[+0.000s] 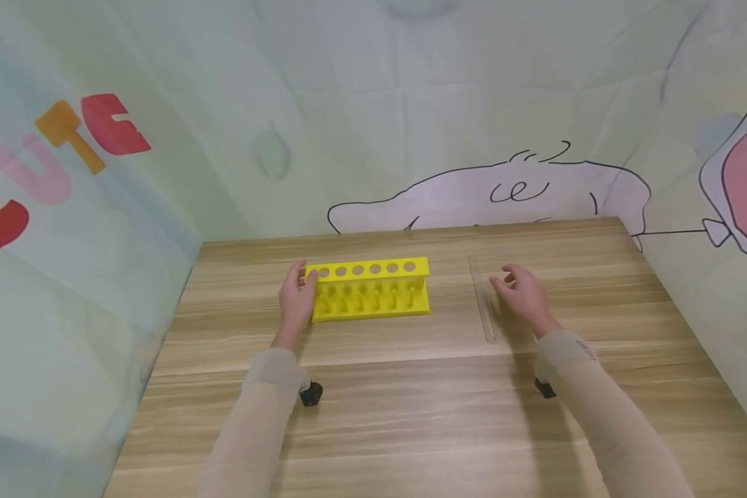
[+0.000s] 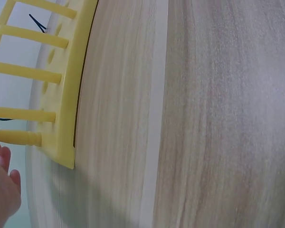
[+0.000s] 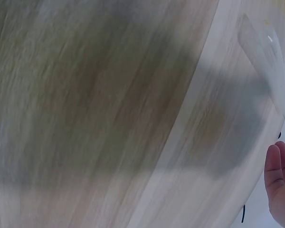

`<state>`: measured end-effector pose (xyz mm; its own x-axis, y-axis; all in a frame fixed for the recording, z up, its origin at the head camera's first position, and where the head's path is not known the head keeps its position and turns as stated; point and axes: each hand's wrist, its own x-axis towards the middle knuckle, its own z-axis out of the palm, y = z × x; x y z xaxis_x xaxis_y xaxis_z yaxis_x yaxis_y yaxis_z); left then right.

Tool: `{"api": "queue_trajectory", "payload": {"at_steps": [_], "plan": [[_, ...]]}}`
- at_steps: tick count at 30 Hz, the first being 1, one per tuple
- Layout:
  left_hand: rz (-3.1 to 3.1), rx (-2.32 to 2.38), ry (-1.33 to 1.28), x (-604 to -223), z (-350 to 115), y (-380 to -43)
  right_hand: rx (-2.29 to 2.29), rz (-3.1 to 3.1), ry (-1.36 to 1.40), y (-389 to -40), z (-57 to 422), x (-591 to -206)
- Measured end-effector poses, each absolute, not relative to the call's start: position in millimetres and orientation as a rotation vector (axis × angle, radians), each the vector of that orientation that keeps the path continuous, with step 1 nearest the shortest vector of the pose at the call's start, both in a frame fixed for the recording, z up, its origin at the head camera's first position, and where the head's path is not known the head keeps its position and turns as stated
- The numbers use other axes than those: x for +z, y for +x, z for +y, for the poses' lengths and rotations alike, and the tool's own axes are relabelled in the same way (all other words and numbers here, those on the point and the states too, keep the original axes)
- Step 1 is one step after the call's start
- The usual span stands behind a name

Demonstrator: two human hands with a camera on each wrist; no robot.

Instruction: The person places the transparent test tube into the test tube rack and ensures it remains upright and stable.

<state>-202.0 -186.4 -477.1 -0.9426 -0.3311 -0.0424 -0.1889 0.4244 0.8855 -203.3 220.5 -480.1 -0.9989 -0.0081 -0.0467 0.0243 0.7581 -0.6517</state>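
Note:
A yellow test tube rack (image 1: 367, 290) stands on the table, with a row of round holes in its top plate and pegs along its base. My left hand (image 1: 297, 294) holds the rack's left end, thumb overlapping the top plate and fingers at the end edge. In the left wrist view, the fingertips (image 2: 4, 154) are right at the end post. To the right of the rack lies a clear glass test tube (image 1: 482, 301). Just right of that tube, my right hand (image 1: 524, 297) hovers with loosely bent fingers and nothing in them.
The wood-grain table (image 1: 411, 401) ends at the back against a printed cloth (image 1: 348, 124). More cloth hangs at the left and right sides. A black wrist device (image 1: 311, 393) shows under the left sleeve, and another black device (image 1: 544, 387) under the right one.

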Motion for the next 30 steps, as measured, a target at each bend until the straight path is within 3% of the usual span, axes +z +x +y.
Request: {"api": "queue_trajectory", "payload": {"at_steps": [30], "plan": [[-2.48, -1.542, 0.457, -482, -180, -209, -1.016, 2.813, 0.032, -212, 204, -490]]}}
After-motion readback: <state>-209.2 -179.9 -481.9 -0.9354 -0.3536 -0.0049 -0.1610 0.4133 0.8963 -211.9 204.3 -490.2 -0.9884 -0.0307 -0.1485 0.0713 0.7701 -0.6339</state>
